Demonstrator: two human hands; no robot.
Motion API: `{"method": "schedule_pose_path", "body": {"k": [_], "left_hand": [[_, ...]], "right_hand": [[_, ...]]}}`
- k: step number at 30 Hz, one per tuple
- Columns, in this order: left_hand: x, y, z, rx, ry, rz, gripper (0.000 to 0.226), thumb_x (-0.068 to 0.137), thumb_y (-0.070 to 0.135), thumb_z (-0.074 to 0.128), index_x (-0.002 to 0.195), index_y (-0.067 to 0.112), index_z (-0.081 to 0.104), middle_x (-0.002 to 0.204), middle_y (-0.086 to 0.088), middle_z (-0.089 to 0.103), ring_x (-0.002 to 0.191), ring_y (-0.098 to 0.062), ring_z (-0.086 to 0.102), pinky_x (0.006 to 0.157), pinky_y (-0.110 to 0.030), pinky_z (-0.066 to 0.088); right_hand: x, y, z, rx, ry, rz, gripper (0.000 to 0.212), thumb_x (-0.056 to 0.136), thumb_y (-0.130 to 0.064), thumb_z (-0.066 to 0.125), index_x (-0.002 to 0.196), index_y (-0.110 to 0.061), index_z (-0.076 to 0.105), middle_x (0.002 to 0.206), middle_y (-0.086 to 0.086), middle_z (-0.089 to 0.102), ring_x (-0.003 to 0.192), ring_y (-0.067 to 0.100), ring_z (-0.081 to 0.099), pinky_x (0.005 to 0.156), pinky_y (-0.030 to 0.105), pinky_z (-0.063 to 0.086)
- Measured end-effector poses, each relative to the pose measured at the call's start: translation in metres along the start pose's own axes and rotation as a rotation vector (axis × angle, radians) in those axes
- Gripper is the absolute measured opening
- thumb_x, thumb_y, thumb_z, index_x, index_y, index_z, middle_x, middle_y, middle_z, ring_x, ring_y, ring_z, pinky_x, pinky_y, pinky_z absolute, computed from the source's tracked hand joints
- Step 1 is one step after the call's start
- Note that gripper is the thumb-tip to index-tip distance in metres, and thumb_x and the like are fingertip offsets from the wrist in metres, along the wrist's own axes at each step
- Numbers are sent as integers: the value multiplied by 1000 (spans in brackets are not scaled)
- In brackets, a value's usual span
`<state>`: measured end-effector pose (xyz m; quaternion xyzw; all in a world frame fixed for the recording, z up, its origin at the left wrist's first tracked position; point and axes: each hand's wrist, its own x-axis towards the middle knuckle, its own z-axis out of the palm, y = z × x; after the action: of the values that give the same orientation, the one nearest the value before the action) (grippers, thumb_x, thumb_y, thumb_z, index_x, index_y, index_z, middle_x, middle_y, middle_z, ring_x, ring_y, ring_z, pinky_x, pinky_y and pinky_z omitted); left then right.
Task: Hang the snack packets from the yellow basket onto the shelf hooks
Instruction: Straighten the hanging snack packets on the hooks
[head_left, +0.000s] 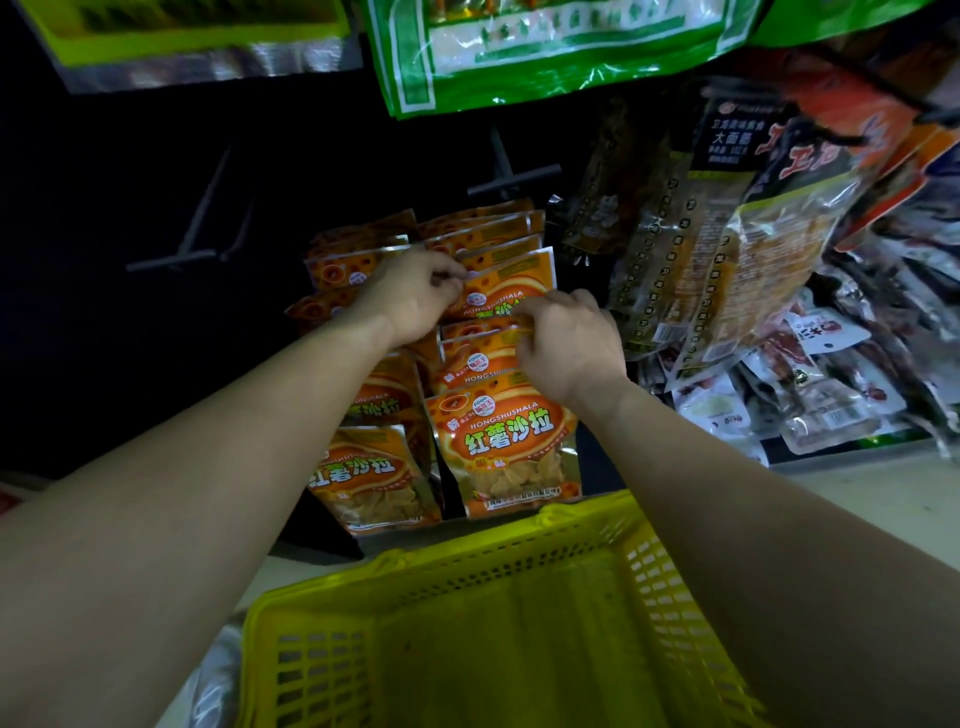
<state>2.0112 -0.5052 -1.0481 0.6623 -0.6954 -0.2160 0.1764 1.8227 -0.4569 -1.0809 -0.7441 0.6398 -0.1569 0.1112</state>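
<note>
Head view: yellow basket (519, 582) at 6 o'clock, nearest me. Beyond it at 12, two rows of orange packets (498, 441) on the shelf. My left hand (415, 296) pinches the top left corner of the uppermost packet (514, 280). My right hand (569, 345), at that packet's 4 o'clock, grips its lower edge with curled fingers. Dark hooks (511, 179) sit farther at 12. Mixed packets (727, 270) hang at 2.

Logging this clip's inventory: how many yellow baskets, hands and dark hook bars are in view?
Yellow basket: 1
Hands: 2
Dark hook bars: 2
Total: 5
</note>
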Motion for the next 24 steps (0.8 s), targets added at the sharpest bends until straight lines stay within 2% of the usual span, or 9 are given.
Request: {"method": "schedule_pose_path", "body": {"k": [2,5,8,12,14,16,20,22,24], "left_hand": [[-10,1,-4,-22,-25,10,35,96,36,62,130,29,62,126,2,66,117,-20,60,100,-34,49],[-30,5,-7,78,-22,21,51,94,45,62,142,36,49,143,0,56,131,-25,52,108,-42,44],[-51,9,-4,158,28,96,57,93,47,62,146,38,42,152,2,45,139,-26,39,112,-43,33],[-68,8,0,227,-27,148,65,91,54,61,149,39,37,156,7,38,142,-23,34,112,-42,33],[-69,7,2,247,-55,138,71,88,56,63,150,40,33,158,7,35,143,-24,32,113,-44,32],[-65,6,3,275,-60,140,76,86,57,65,151,42,30,161,8,30,145,-26,29,114,-46,31],[-52,0,5,359,-101,142,76,85,58,67,150,46,29,165,10,19,149,-27,22,117,-48,29],[-47,-3,7,329,-104,129,73,86,55,68,149,44,34,164,9,21,148,-26,25,116,-45,28],[-42,-5,8,268,-60,121,70,86,51,69,148,38,39,160,8,29,144,-25,32,113,-41,32]], "right_hand": [[-5,1,-6,6,30,-17,40,93,-32,53,132,-25,57,129,4,59,120,30,45,97,48,42],[-17,3,-17,16,90,-34,47,97,-42,44,138,-21,51,134,6,55,123,32,44,99,49,43],[-30,9,-27,49,92,-50,60,94,-55,37,142,-19,45,137,8,52,123,33,44,101,50,42],[-55,14,-25,-70,8,-169,80,84,-74,38,144,-22,36,140,5,45,126,29,42,102,49,40],[-66,15,-18,-57,25,-130,78,82,-75,41,138,-20,38,133,6,45,121,29,45,98,48,43],[-74,13,-11,45,47,-10,79,79,-77,43,132,-18,37,125,6,43,116,28,47,93,46,47],[-81,5,1,93,-92,-2,97,69,-82,57,139,-23,27,131,4,36,118,28,46,88,48,51],[-77,0,7,62,-133,-6,96,69,-77,65,141,-28,25,134,3,33,118,30,47,85,48,52],[-70,-4,12,22,-101,25,87,75,-64,70,141,-28,26,135,5,32,117,32,48,82,46,51]]}}
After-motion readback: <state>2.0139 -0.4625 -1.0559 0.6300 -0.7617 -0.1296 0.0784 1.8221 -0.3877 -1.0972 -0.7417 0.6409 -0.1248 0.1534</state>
